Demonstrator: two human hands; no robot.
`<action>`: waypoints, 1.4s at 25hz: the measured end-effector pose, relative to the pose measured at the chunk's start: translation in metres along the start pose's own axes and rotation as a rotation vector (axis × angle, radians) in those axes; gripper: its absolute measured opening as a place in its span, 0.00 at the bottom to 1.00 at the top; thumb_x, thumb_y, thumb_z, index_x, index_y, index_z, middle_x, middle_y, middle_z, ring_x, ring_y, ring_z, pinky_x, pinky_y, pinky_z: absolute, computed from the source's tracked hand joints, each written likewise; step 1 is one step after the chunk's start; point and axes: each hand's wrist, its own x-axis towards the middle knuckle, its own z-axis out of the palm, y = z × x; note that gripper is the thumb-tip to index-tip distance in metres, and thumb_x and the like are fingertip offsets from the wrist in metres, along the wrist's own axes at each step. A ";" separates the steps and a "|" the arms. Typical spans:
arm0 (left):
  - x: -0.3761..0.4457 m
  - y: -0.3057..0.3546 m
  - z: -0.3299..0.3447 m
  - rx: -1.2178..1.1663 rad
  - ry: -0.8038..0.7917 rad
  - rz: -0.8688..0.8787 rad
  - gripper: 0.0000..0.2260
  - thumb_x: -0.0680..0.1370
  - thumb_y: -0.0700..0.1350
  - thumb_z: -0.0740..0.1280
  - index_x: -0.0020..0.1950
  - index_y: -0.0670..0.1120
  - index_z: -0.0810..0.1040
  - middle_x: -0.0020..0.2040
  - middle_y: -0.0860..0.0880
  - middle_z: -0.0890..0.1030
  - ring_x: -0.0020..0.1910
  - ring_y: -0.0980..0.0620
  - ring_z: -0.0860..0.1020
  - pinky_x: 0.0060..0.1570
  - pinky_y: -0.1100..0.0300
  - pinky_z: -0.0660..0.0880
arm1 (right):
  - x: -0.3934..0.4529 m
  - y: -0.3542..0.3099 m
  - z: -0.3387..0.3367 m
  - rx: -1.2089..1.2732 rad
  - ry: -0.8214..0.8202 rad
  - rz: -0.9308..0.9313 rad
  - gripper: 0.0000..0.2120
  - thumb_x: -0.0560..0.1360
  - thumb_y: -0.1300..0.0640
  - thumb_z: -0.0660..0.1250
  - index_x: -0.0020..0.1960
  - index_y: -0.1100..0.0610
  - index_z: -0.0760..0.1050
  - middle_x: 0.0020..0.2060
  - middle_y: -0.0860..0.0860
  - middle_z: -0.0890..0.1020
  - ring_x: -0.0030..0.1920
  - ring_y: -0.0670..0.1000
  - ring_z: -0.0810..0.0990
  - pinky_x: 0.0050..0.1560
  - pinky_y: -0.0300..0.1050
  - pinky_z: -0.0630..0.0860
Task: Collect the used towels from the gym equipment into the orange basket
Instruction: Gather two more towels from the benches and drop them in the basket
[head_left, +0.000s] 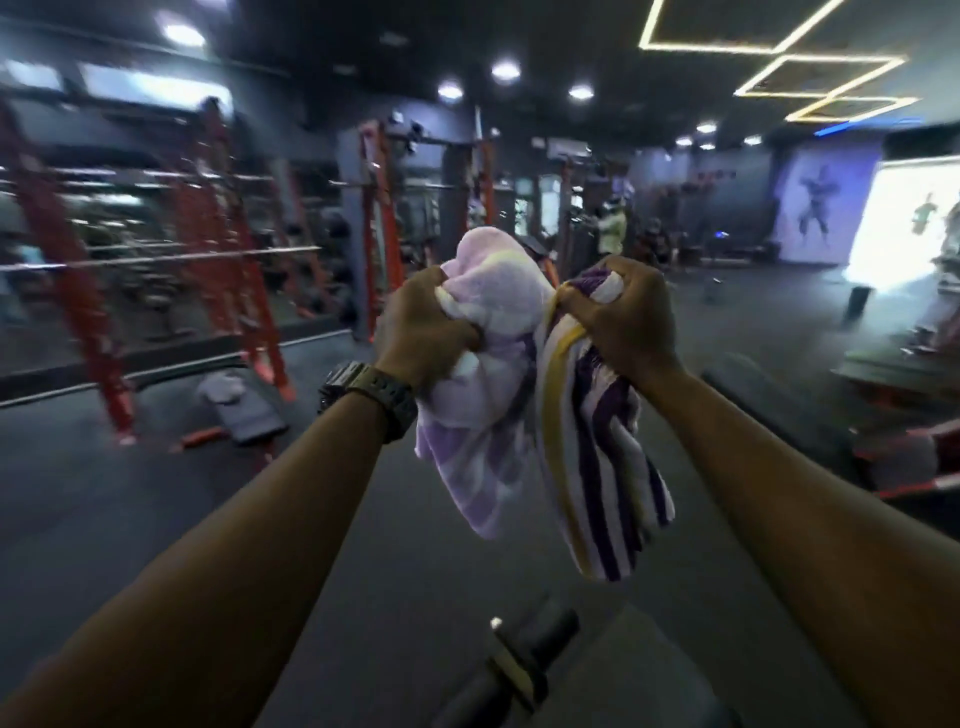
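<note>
While both arms extend forward, the left hand (428, 325) and right hand (621, 317) each clench bunched towels (530, 415) at centre, raised above the floor; another towel, possibly, lies on the far-left surface (244, 410).

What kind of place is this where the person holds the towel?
Most likely a commercial gym. Red squat racks carrying a barbell stand on the left, a padded bench sits on the dark rubber floor, and both hands grip a striped towel.
</note>
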 end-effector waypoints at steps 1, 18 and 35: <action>-0.004 -0.010 -0.038 0.044 0.055 -0.008 0.12 0.59 0.54 0.71 0.41 0.56 0.77 0.33 0.54 0.77 0.37 0.53 0.80 0.32 0.62 0.66 | -0.002 -0.028 0.022 0.042 -0.006 -0.034 0.10 0.66 0.49 0.75 0.39 0.56 0.81 0.35 0.53 0.84 0.39 0.57 0.82 0.42 0.50 0.77; -0.291 -0.196 -0.625 0.822 0.698 -0.471 0.20 0.67 0.54 0.73 0.57 0.53 0.77 0.53 0.47 0.84 0.51 0.40 0.82 0.41 0.58 0.71 | -0.308 -0.518 0.414 0.679 -0.578 -0.226 0.16 0.65 0.42 0.69 0.36 0.55 0.77 0.37 0.54 0.85 0.41 0.59 0.83 0.40 0.46 0.72; -0.513 -0.281 -0.951 1.431 1.154 -0.929 0.27 0.68 0.50 0.71 0.66 0.61 0.72 0.60 0.53 0.81 0.57 0.44 0.81 0.51 0.49 0.78 | -0.638 -0.924 0.626 1.213 -1.180 -0.411 0.09 0.70 0.44 0.71 0.39 0.49 0.76 0.40 0.52 0.85 0.44 0.59 0.82 0.41 0.43 0.65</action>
